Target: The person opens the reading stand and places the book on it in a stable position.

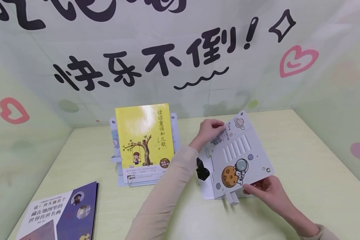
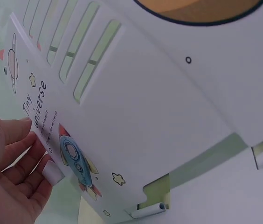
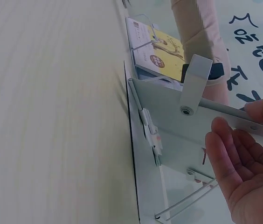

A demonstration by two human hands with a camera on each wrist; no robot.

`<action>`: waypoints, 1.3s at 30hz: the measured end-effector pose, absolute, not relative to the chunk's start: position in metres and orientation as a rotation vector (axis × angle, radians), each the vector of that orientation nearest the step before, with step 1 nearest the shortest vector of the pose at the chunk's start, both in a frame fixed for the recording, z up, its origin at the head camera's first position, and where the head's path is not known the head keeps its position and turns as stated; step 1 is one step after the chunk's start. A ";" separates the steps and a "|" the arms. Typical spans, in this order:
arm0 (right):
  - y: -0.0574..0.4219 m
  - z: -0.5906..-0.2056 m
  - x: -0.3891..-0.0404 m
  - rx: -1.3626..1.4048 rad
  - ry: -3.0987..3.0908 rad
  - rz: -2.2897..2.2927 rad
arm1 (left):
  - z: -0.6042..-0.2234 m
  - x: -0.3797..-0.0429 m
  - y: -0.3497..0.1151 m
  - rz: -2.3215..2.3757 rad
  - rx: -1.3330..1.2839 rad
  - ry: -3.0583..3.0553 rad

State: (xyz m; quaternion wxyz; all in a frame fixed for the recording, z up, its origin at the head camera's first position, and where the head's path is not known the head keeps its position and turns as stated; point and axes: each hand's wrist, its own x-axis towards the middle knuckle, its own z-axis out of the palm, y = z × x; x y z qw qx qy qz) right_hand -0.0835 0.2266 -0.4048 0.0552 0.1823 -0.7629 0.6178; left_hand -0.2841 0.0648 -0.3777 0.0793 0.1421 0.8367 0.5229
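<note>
A white metal book stand (image 1: pixel 237 156) printed with planets, an astronaut and "Tiny universe" has its slotted panel raised at a tilt over its base plate (image 1: pixel 208 193). My left hand (image 1: pixel 209 131) pinches the panel's upper left edge, with the thumb in front and fingers behind, as the left wrist view shows (image 2: pixel 17 163). At the lower right edge my right hand (image 1: pixel 268 191) grips the panel between thumb and fingers. From the right wrist view, the hinge (image 3: pixel 152 133) and a wire support (image 3: pixel 187 200) show behind the panel. A small white ledge tab (image 1: pixel 231 198) sticks out at the panel's bottom.
Left of the stand, a yellow book (image 1: pixel 145 140) leans on a second book stand (image 1: pixel 175 130). A large blue and white book (image 1: pixel 69 213) lies at the front left of the pale table (image 1: pixel 108 213). Printed panels (image 1: pixel 180 96) wall the table's back and sides.
</note>
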 end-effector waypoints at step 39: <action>0.292 -0.386 -0.158 0.036 -2.521 1.621 | -0.363 -0.264 0.018 1.292 0.081 2.890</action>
